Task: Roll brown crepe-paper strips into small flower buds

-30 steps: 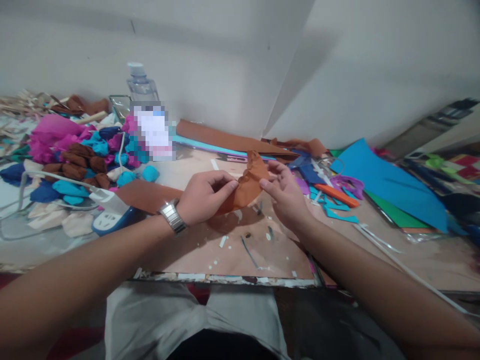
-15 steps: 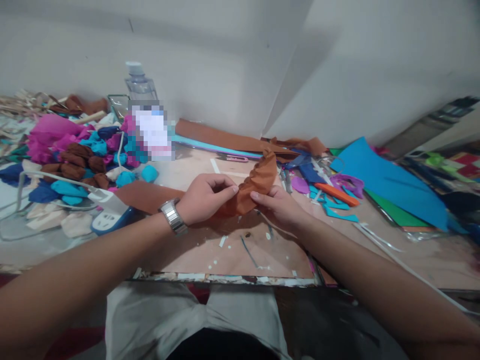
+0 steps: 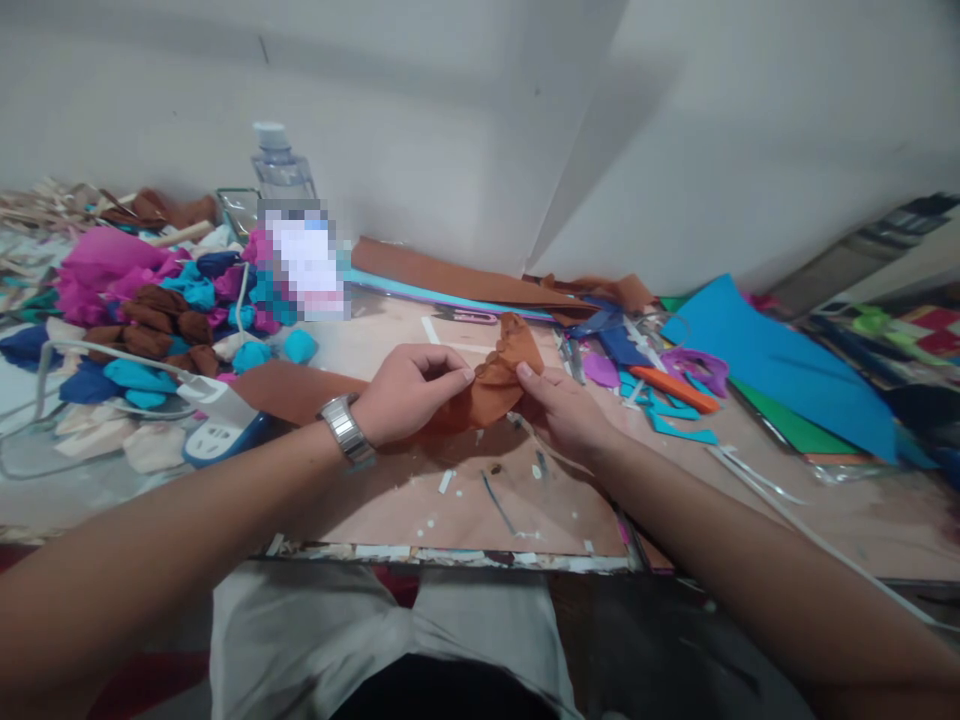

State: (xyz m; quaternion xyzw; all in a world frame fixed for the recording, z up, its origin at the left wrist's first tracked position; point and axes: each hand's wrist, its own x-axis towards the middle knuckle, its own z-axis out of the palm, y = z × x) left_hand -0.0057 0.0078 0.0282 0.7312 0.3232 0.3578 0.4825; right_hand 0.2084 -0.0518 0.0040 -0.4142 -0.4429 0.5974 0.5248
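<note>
Between my hands is a long brown crepe paper strip, its right part gathered into small pleats along the upper edge. My left hand, with a metal watch on the wrist, pinches the strip near the pleats between thumb and forefinger. On the right end, my right hand grips the ruffled part with its thumb on top; its other fingers are behind the paper. The strip's flat tail runs left under my left wrist toward a white and blue power socket.
Bunched paper pieces in pink, brown and blue lie at the left, beside a capped bottle and a blurred-out phone-like screen. Folded brown paper lies along the wall. At the right are an orange cutter and blue sheets.
The ruffled end has folded down and inward, now lower and more bunched. My right hand has shifted slightly right and up on it; my left hand stays nearly in place.
</note>
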